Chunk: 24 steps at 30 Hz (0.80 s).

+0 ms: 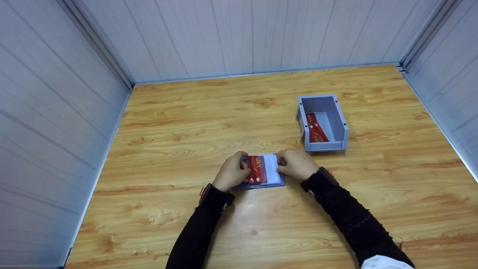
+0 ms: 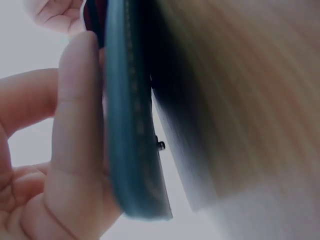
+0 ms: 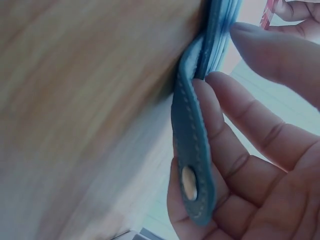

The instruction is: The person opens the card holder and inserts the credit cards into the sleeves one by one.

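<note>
A blue card holder (image 1: 282,183) with a stitched cover and pale sleeves lies spread on the table. Across its left part is a red VIP card (image 1: 256,170). My left hand (image 1: 232,172) pinches the card at its left edge, right beside the holder's blue cover (image 2: 125,115). On the other side, my right hand (image 1: 297,164) grips the holder's right edge, thumb on the sleeves and fingers behind. A blue strap (image 3: 192,135) with a metal snap (image 3: 189,183) hangs by those fingers. How far the card sits in a sleeve is hidden.
Behind my right hand stands a grey plastic bin (image 1: 345,136), its low front towards me. Inside it lie red cards (image 1: 315,129), overlapping. Pale panel walls (image 1: 239,37) enclose the wooden table (image 1: 168,123) at the back and both sides.
</note>
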{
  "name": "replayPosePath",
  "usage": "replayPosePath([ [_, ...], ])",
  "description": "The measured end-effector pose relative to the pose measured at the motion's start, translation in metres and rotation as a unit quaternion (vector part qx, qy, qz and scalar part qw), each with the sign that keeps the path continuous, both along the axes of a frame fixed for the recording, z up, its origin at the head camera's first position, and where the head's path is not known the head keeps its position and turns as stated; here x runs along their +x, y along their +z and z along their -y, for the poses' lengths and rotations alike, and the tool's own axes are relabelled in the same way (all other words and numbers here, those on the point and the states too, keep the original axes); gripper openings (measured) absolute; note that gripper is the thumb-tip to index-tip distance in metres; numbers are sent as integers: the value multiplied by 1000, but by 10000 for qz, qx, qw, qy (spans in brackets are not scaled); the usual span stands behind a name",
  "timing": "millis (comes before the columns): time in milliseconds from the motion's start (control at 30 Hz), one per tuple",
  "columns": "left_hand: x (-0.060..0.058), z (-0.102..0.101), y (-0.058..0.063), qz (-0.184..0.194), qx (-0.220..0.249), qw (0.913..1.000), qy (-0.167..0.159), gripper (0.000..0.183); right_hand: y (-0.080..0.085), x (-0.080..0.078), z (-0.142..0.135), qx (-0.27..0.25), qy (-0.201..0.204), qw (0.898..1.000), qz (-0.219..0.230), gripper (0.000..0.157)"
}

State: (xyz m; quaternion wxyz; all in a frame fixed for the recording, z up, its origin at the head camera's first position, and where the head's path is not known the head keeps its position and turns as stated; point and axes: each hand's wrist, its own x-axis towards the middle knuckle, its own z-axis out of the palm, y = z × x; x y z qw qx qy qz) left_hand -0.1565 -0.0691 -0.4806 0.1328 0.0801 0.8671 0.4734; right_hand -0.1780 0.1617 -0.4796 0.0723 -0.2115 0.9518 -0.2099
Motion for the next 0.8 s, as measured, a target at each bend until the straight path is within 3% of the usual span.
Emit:
replayPosePath([
  [333, 0, -6, 0, 204, 1, 9996, -179, 58, -1, -3, -2, -185, 24, 9996, 220, 17],
  [500, 0, -10, 0, 96, -195, 9995, -230, 59, -1, -3, -3, -221, -19, 9993, 290, 16],
  [700, -2, -17, 1, 244, 34, 9993, -284, 60, 2, -2, -3, -248, -67, 9991, 335, 16],
  [800, -2, -18, 1, 175, -74, 9994, -279, 59, 2, -2, -3, -247, -39, 9991, 329, 16],
])
